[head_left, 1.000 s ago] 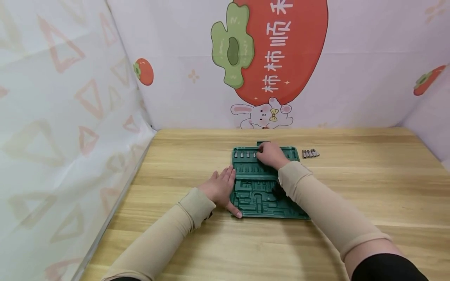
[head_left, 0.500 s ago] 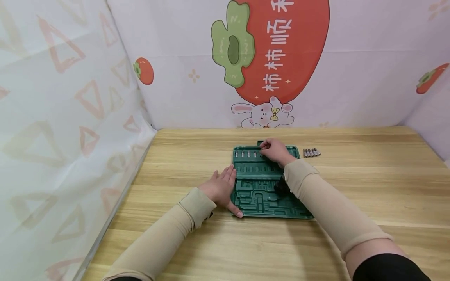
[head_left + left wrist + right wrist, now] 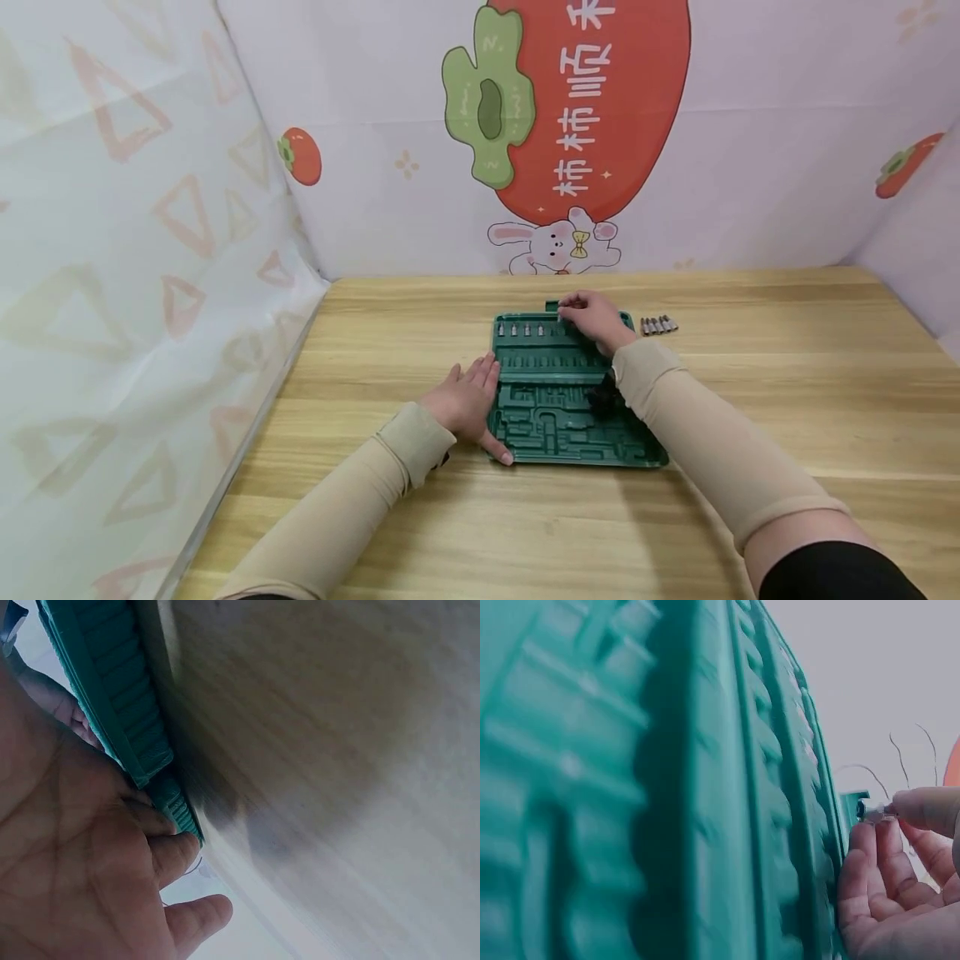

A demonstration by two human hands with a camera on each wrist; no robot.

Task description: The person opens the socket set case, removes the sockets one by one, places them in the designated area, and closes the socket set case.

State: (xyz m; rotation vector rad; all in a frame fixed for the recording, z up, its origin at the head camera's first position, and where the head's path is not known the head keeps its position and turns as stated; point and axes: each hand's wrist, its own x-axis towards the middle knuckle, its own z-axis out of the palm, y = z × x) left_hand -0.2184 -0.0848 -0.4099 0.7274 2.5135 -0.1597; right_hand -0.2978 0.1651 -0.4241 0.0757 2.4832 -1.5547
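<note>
A green moulded tool case (image 3: 570,458) lies spread on the wooden table. Along its left edge rests my left hand (image 3: 467,407), fingers straight and thumb at the front corner. The left wrist view shows that hand (image 3: 82,855) against the case's side (image 3: 124,682). Over the back row of slots, my right hand (image 3: 596,321) pinches a small silver bit socket (image 3: 874,811) between thumb and fingertips; the right wrist view shows its open end towards the case. Several bit sockets (image 3: 527,330) stand in the left part of that back row.
Several loose bit sockets (image 3: 659,325) lie side by side on the table, right of the case. A green latch tab (image 3: 552,306) sticks out at the case's back edge. A printed cloth backdrop (image 3: 375,208) rises behind the wooden table (image 3: 787,375).
My right hand has shifted slightly right and back from the slot row, with the bit socket between its fingers. The left hand stays at the case's edge.
</note>
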